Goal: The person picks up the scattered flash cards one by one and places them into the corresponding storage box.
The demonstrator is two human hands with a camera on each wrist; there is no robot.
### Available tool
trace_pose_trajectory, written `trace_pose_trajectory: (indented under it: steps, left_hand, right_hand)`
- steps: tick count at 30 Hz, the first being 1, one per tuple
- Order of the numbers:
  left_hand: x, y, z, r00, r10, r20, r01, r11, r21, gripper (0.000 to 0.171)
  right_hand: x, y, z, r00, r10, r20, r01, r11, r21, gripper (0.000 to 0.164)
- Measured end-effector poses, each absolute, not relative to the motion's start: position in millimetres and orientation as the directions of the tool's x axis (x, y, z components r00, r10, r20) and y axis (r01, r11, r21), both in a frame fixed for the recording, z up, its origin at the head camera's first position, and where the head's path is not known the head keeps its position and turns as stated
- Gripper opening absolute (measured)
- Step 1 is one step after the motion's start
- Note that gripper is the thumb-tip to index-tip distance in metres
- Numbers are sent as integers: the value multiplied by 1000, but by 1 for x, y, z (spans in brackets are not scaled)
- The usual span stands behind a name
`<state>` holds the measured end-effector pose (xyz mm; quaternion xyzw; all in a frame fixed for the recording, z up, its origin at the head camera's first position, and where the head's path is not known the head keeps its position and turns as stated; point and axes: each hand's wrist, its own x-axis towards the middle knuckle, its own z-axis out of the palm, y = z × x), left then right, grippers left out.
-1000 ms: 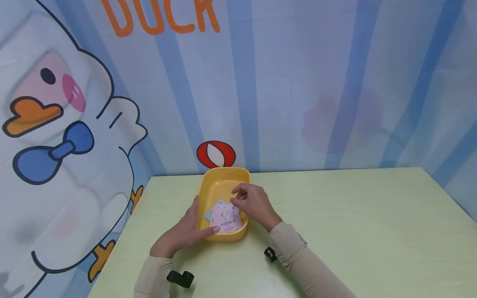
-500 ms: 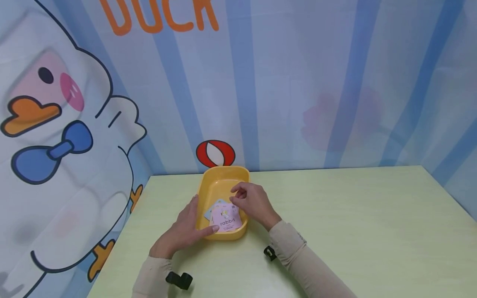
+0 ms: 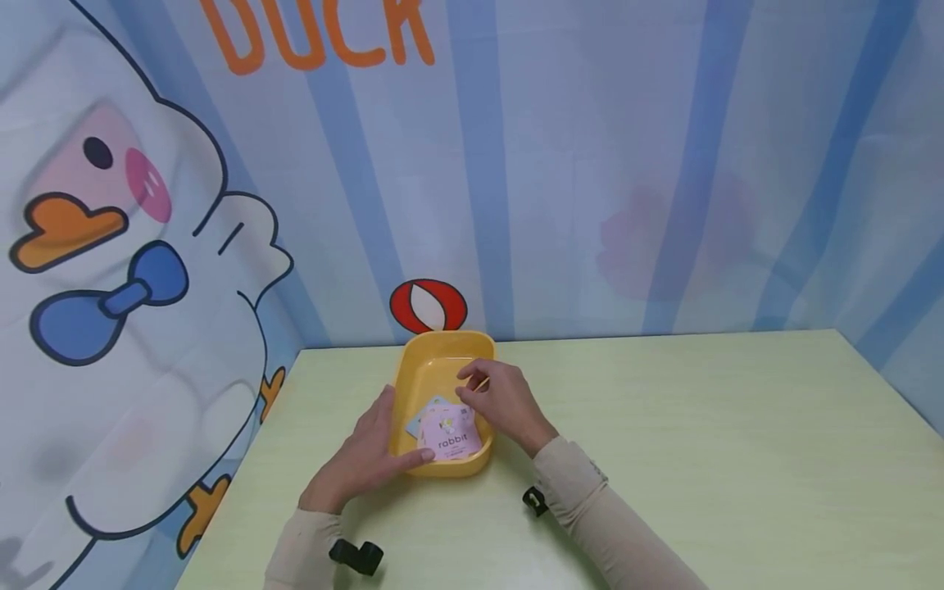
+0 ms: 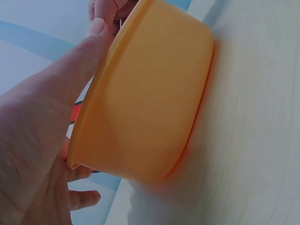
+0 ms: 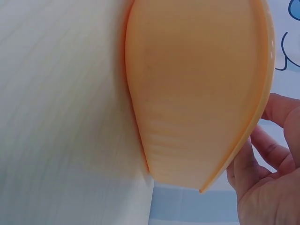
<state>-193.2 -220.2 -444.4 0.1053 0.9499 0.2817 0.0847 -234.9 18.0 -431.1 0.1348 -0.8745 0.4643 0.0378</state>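
A yellow tray [image 3: 413,373] stands on the table with several cards in its near half. On top lies a pink card [image 3: 451,434] reading "rabbit", with a light blue card [image 3: 415,421] sticking out from under it. My left hand [image 3: 361,455] holds the tray's near left corner, thumb over the front rim at the pink card's edge and fingers along the left side. My right hand [image 3: 505,401] hovers over the tray's right rim, its fingers loosely bent, with a gap between thumb and index finger. In the right wrist view the tray's outer wall [image 5: 197,93] hides the cards.
The pale yellow-green table [image 3: 686,434] stretches out to the right of the tray. Behind it hangs a blue striped backdrop [image 3: 546,164] with a duck picture [image 3: 184,344] on the left. A black wrist camera [image 3: 357,557] sits at the left sleeve.
The right thumb and index finger have parted slightly, showing yellow between them. The left hand, tray and cards stay in place; the head view shifts only slightly.
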Motion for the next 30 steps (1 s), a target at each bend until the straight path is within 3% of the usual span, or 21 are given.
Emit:
trace_pose_trajectory:
  steps: [7,20,30]
  left_hand:
    - [-195,-220,-440,-965,261,-33,212,848,485,110]
    - [-198,-208,-420,-948,201,247,295,848,440,75]
    - [-201,-187,-412,-957,213,198,285,818,500,74]
  right_hand:
    - [-236,20,-431,-958,-187,217,-283,510,-812,20]
    - [-231,29,-425,-935,-196,295,-353,464,-812,18]
    - [-228,53,-421,-946,-189,261,-319,427,-846,31]
